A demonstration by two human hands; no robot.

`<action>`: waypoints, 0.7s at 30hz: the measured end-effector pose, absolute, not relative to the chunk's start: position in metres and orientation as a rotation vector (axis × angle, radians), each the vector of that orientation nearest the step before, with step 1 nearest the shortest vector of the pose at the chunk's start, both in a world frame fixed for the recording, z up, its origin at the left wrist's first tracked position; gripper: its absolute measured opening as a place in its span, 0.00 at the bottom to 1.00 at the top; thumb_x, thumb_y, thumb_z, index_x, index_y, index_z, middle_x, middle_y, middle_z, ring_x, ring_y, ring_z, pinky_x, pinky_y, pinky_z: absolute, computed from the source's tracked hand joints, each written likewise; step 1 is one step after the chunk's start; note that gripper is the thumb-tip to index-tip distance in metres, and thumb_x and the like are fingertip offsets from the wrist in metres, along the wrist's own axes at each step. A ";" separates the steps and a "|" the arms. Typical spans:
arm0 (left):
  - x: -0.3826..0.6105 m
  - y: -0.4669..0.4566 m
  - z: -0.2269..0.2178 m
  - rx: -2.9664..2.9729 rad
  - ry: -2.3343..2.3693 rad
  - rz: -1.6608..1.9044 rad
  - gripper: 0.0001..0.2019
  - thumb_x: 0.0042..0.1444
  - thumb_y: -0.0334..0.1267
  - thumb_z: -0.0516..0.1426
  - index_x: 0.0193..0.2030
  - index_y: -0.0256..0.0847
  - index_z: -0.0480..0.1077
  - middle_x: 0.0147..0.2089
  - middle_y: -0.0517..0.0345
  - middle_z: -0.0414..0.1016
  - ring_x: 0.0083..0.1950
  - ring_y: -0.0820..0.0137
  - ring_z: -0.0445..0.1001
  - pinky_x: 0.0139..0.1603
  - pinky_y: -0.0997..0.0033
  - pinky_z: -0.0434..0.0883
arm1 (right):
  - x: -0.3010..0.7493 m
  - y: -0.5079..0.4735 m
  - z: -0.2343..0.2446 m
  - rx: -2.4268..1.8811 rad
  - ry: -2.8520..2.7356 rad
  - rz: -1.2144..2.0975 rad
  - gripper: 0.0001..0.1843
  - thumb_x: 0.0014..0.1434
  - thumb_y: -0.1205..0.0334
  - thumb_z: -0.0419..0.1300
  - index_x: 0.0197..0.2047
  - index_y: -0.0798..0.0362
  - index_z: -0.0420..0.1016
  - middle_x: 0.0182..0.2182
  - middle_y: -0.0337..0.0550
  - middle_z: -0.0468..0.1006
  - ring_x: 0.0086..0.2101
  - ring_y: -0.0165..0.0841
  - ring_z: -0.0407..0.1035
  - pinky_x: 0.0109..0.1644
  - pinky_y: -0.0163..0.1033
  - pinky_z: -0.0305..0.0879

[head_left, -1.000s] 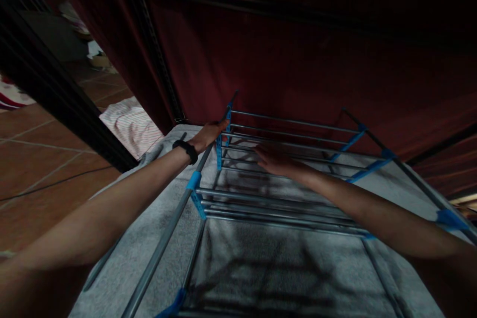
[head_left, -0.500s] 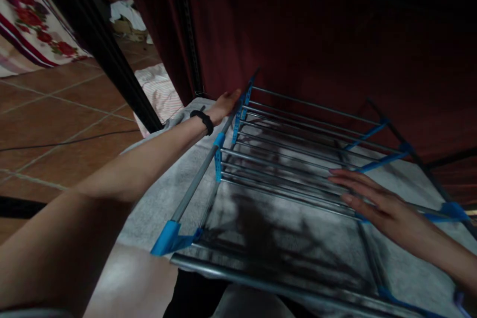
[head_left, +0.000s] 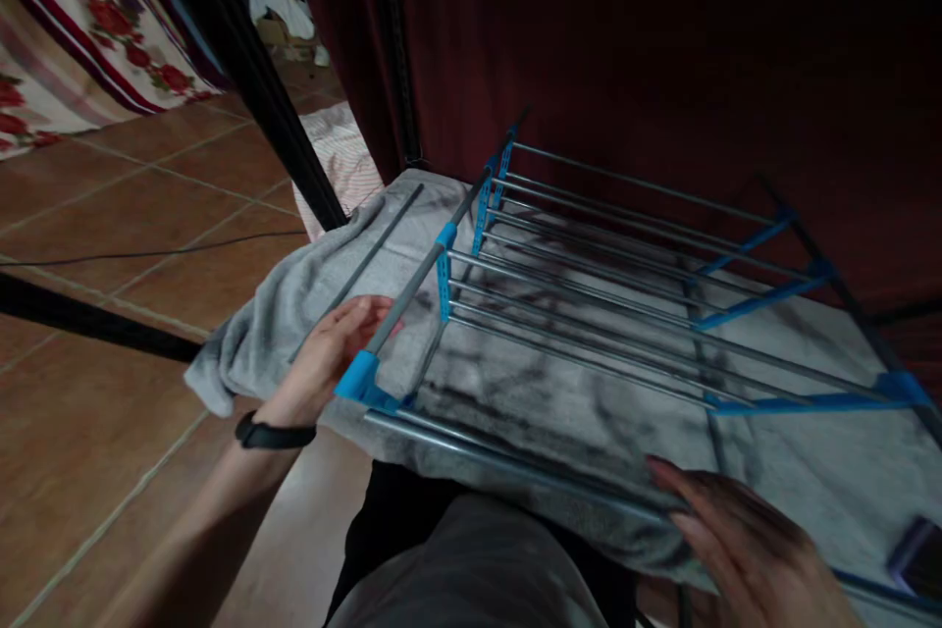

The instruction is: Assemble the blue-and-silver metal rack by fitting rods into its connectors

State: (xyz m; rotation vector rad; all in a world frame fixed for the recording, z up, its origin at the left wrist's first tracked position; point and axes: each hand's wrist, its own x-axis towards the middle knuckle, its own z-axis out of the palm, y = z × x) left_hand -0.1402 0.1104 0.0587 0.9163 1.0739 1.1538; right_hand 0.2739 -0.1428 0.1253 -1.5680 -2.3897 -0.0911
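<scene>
A metal drying rack [head_left: 589,314] with grey rods and blue plastic joints stands in front of me, over a grey towel [head_left: 294,294] spread on a lower tier. My left hand [head_left: 324,363], with a black band on its wrist, rests on the towel beside the rack's near left blue corner, fingers curled loosely against the side rail. My right hand [head_left: 736,540] lies at the rack's near edge with its fingers stretched flat on the towel and the front rod.
Dark red fabric [head_left: 662,49] hangs close behind the rack. A black post [head_left: 250,88] slants at the left. Terracotta floor tiles [head_left: 110,216] with a thin cable lie to the left, with a striped cloth [head_left: 339,157] and a flowered cloth [head_left: 74,29] beyond.
Both hands have drawn back from the rack's far part to its near edge. The left hand slid along the side rail toward the near corner. The view has tilted down.
</scene>
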 end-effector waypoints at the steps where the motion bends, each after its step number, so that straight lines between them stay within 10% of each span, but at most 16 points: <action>1: -0.143 0.095 0.055 0.879 1.073 1.171 0.20 0.56 0.52 0.66 0.45 0.36 0.76 0.40 0.51 0.80 0.43 0.59 0.79 0.46 0.62 0.77 | 0.270 -0.142 0.125 -1.558 -2.400 -0.142 0.24 0.72 0.52 0.52 0.68 0.49 0.67 0.48 0.42 0.83 0.43 0.33 0.79 0.45 0.35 0.74; 21: -0.101 0.026 0.100 1.080 1.014 1.388 0.34 0.56 0.70 0.54 0.39 0.35 0.77 0.31 0.50 0.74 0.33 0.64 0.70 0.34 0.66 0.69 | 0.217 -0.130 0.111 -1.562 -2.224 -0.421 0.09 0.72 0.60 0.55 0.46 0.55 0.74 0.32 0.42 0.74 0.32 0.34 0.66 0.37 0.42 0.58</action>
